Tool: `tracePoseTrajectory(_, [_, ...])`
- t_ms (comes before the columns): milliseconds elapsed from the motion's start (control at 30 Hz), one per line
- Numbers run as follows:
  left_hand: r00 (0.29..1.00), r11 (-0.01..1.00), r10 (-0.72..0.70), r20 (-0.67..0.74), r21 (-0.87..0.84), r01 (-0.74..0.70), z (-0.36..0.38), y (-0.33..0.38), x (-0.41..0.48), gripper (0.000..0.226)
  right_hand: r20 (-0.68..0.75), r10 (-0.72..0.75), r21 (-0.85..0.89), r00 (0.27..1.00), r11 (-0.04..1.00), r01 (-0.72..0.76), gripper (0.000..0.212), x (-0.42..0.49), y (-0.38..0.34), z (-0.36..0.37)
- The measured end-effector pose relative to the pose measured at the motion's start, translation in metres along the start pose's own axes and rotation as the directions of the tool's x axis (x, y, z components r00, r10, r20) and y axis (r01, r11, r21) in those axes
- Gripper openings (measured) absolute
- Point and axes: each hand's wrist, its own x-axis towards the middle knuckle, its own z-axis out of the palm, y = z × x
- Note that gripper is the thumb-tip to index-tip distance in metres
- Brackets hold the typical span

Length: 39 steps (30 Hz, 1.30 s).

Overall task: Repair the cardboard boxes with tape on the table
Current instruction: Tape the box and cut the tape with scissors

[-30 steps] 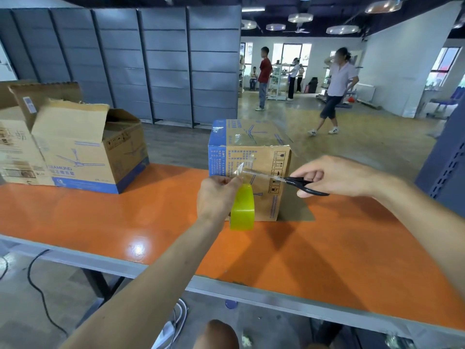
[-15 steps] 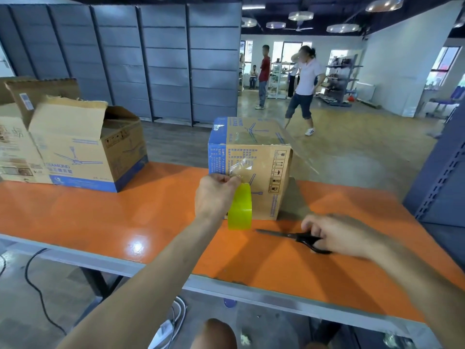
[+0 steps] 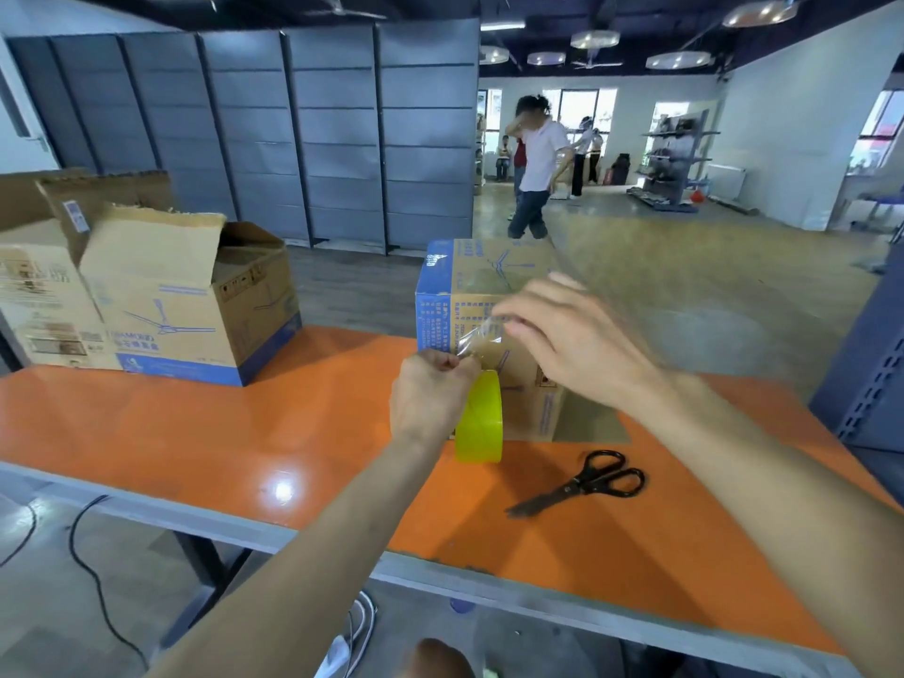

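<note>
Left arm reaches straight out from the near edge across the orange table, and the left hand is curled into a fist, knuckles up, gripping the yellow-green roll of tape. The roll hangs on edge just below and right of that fist, clear of the tabletop, right in front of the closed box. The right arm comes in from the near right, angled up and leftward, wrist raised, and the right hand sits higher than the left with its fingers pointing left. It is blurred, but thumb and forefinger look to be pinching the loose strip of clear tape, which crinkles between the two hands against the front face of the closed box. That box stands upright in the middle of the table, blue down its left edge, a shiny band of tape across its top. The black scissors lie flat on the table to the right of the roll, handles far, blades pointing near and left, no hand on them. Over on the left stands an open box with its torn flap up, and another carton is pressed beside it at the table's left end. Far behind, a person in a white shirt stands on the shop floor beside grey panels.
</note>
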Motion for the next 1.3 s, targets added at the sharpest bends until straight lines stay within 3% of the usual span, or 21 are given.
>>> tracePoseTrajectory(200, [1.000,0.999,0.022,-0.010,0.044,-0.021,-0.001,0.002,-0.001,0.020,-0.150,-0.156,-0.106,0.976,0.984,0.141,0.030,0.043,0.018,0.027])
tracePoseTrajectory(433, [0.999,0.997,0.039,-0.013,0.066,-0.038,-0.007,-0.003,0.002,0.016,-0.314,-0.181,-0.192,0.932,0.973,0.124,0.032,0.035,0.016,0.046])
tracePoseTrajectory(600, [0.999,0.999,0.024,0.036,0.022,-0.025,-0.013,-0.015,0.002,0.031,-0.184,-0.205,-0.268,0.961,0.951,0.152,0.047,0.032,0.018,0.045])
tracePoseTrajectory(767, [0.997,0.998,0.058,0.047,0.008,-0.058,-0.024,-0.021,-0.001,0.012,-0.080,-0.152,-0.352,0.985,0.929,0.115,0.075,0.027,0.009,0.043])
tracePoseTrajectory(967, [0.983,0.985,0.170,0.071,-0.051,-0.166,-0.037,-0.012,-0.012,0.012,-0.237,-0.055,-0.361,0.970,0.932,-0.035,0.042,0.031,-0.010,0.046])
tracePoseTrajectory(1033, [0.980,0.984,0.172,0.096,-0.053,-0.168,-0.042,-0.011,-0.017,0.012,-0.231,-0.052,-0.346,0.972,0.938,-0.032,0.042,0.031,-0.010,0.047])
tracePoseTrajectory(1200, [0.964,0.967,0.252,0.087,0.012,-0.254,-0.056,-0.001,-0.022,0.022,0.005,-0.071,-0.294,0.997,0.953,0.069,0.078,0.025,0.001,0.030])
tracePoseTrajectory(1300, [0.944,0.950,0.308,0.116,0.026,-0.312,-0.060,0.003,-0.020,0.021,0.076,-0.020,-0.234,0.997,0.972,0.038,0.081,0.017,0.005,0.020])
